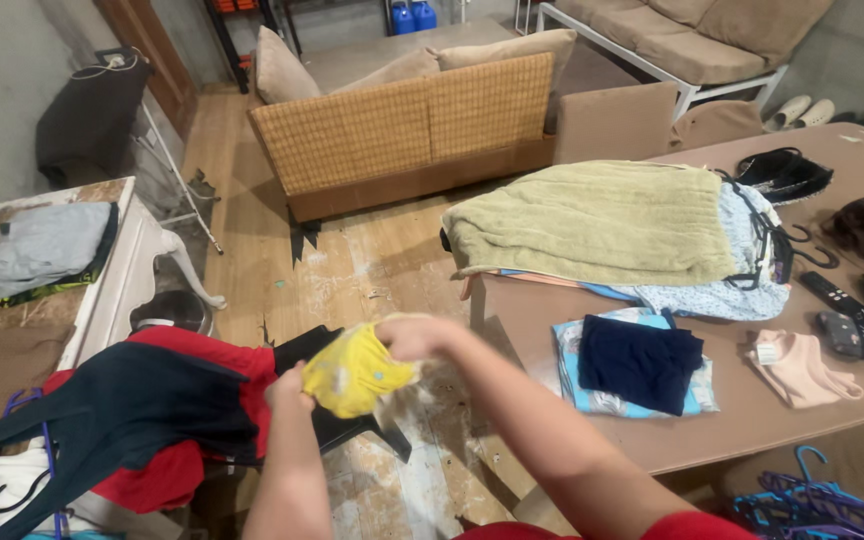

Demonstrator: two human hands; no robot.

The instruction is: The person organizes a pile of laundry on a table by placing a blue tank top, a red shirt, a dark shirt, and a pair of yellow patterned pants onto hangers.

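A small yellow garment [357, 372] is bunched between both my hands above the floor. My left hand [290, 388] grips its lower left edge. My right hand [414, 336] pinches its upper right edge. To the left, dark navy clothing [127, 415] lies over a red garment [167, 478]. On the brown table [752, 420] to my right sits a folded navy piece [640, 362] on a light blue patterned one [570, 372], with a folded pink garment [802, 368] beside them.
A pile of clothes topped by a pale green knit [592, 222] lies at the table's far side, with black hangers [782, 245] and a remote [837, 300]. Purple hangers [812, 505] sit bottom right. A wicker-backed sofa [402, 135] stands ahead; a side table [42, 290] at left.
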